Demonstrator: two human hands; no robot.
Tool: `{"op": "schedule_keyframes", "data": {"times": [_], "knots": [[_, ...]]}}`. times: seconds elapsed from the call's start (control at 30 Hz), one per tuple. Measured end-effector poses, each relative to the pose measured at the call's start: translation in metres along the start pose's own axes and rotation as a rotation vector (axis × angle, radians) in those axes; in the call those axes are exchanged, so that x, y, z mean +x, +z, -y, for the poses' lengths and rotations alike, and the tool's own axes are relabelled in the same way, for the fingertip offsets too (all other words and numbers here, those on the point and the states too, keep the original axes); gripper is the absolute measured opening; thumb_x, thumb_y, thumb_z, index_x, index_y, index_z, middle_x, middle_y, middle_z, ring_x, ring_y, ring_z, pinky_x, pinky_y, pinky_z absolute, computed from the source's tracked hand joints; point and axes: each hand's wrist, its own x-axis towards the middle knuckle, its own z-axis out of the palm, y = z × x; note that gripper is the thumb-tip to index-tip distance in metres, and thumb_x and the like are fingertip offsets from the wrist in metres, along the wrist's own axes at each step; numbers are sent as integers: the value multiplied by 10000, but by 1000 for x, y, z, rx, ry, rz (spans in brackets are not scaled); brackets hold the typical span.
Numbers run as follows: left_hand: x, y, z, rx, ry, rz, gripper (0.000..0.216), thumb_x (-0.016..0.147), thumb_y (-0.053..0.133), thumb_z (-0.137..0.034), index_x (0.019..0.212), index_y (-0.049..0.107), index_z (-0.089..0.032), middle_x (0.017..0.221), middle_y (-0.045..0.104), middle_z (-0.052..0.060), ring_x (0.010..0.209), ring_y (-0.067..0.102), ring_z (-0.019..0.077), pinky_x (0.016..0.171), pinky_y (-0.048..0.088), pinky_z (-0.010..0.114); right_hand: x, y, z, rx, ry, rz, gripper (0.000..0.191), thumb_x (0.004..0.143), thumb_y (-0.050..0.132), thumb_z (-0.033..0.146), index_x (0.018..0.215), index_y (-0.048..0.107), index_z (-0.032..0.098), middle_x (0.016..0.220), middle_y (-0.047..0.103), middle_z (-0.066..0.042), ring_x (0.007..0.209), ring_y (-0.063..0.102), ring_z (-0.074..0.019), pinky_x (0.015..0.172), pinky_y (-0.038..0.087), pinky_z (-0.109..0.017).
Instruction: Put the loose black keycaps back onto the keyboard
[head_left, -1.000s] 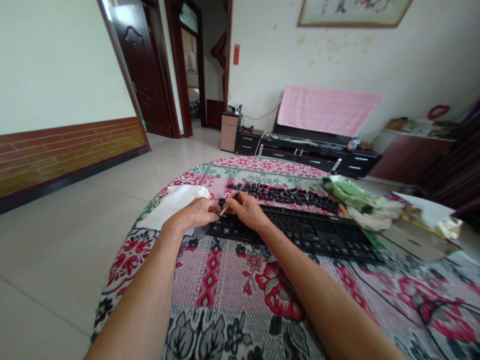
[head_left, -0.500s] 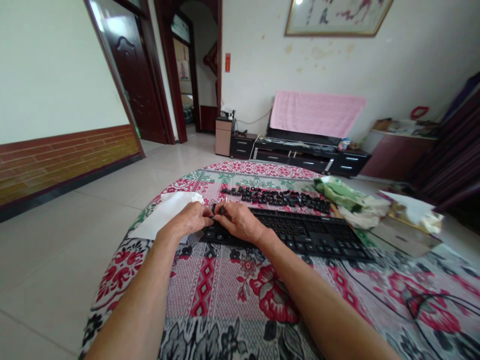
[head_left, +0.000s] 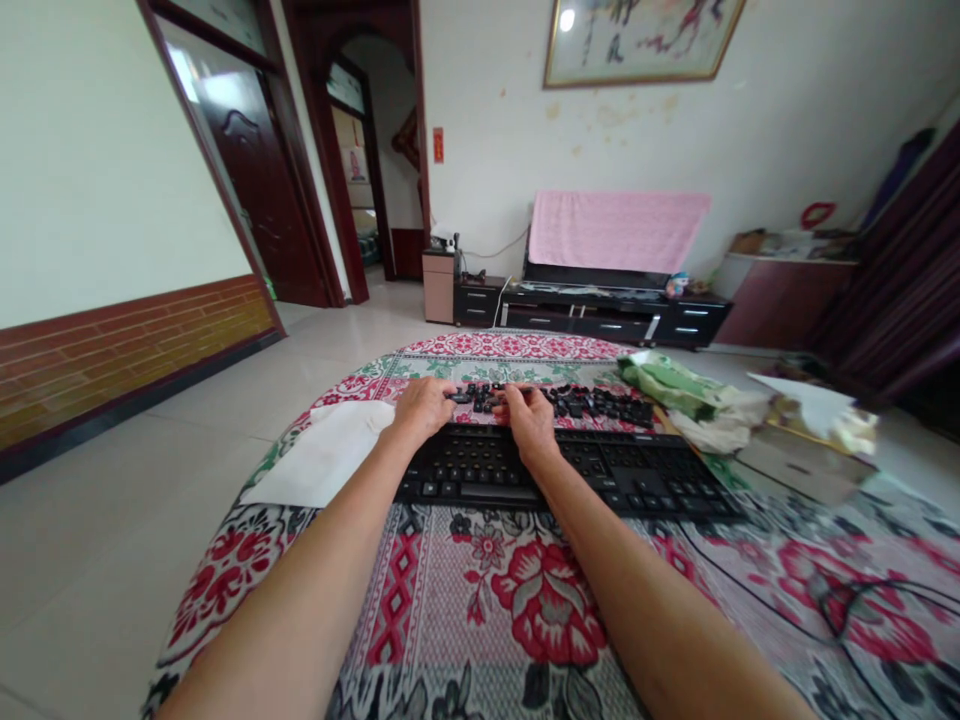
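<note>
Starting at the near edge, what do you see?
Two bare forearms stretched out over a flowered tablecloth [head_left: 480,600], red blooms on grey and pink.
And past the forearms?
A black keyboard [head_left: 600,475] lies across the table, its long side toward the person. Both wrists pass over its left half. A white sheet [head_left: 322,465] lies just left of it, and a dark cable [head_left: 832,610] curls on the cloth at the near right.
Where are the hands?
Beyond the keyboard's far edge. The left hand [head_left: 421,405] is at the left end of a row of loose black keys [head_left: 600,403]. The right hand [head_left: 529,418] is near it, fingers curled down onto those keys.
Is either one holding a key?
I cannot tell. The fingers are bent and close together at the keys, but the tips are too small to make out.
Anything right of the keys?
A crumpled green cloth [head_left: 675,382], then some blurred papers [head_left: 814,405].
And far off?
A low black cabinet [head_left: 600,320] against the far wall, a pink towel [head_left: 615,230] draped above it, a framed picture [head_left: 637,40] higher up, and a dark door [head_left: 247,190] at the far left.
</note>
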Motion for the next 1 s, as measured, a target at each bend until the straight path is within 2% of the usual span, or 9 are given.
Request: {"op": "schedule_keyframes", "data": {"times": [0.13, 0.4, 0.6, 0.83, 1.0], "knots": [[16, 18, -5, 45, -61, 64, 295, 746, 584, -267, 1020, 692, -249, 1007, 690, 48, 977, 586, 208, 849, 422, 276, -1, 0, -4, -16, -7, 19, 234, 741, 544, 390, 836, 508, 179, 830, 654, -43, 510, 584, -102, 436, 459, -203], [23, 41, 8, 71, -117, 109, 336, 753, 557, -286, 1069, 672, -283, 1051, 685, 32, 1011, 584, 209, 886, 418, 288, -1, 1, -4, -109, -58, 54, 239, 749, 530, 398, 839, 522, 176, 813, 665, -45, 522, 592, -111, 447, 454, -205], [22, 41, 9, 64, -112, 100, 362, 760, 557, -349, 1103, 655, -286, 1094, 672, 25, 1039, 577, 209, 898, 413, 280, -1, 0, -4, -107, -33, 63, 236, 748, 528, 386, 853, 522, 174, 825, 672, -50, 518, 594, -109, 433, 445, -199], [18, 37, 4, 52, -119, 94, 367, 768, 539, -331, 1116, 648, -288, 1068, 685, 17, 1016, 588, 206, 879, 425, 277, -3, 2, -2, -117, -26, 74, 209, 756, 527, 365, 840, 519, 174, 830, 676, -57, 529, 600, -112, 438, 450, -200], [14, 29, -2, 67, -106, 83, 300, 764, 544, -352, 1020, 691, -300, 975, 704, 1, 928, 610, 202, 798, 443, 270, 10, -6, -2, -233, -61, 70, 212, 774, 506, 366, 823, 547, 164, 797, 680, -53, 550, 611, -122, 494, 472, -227]]}}
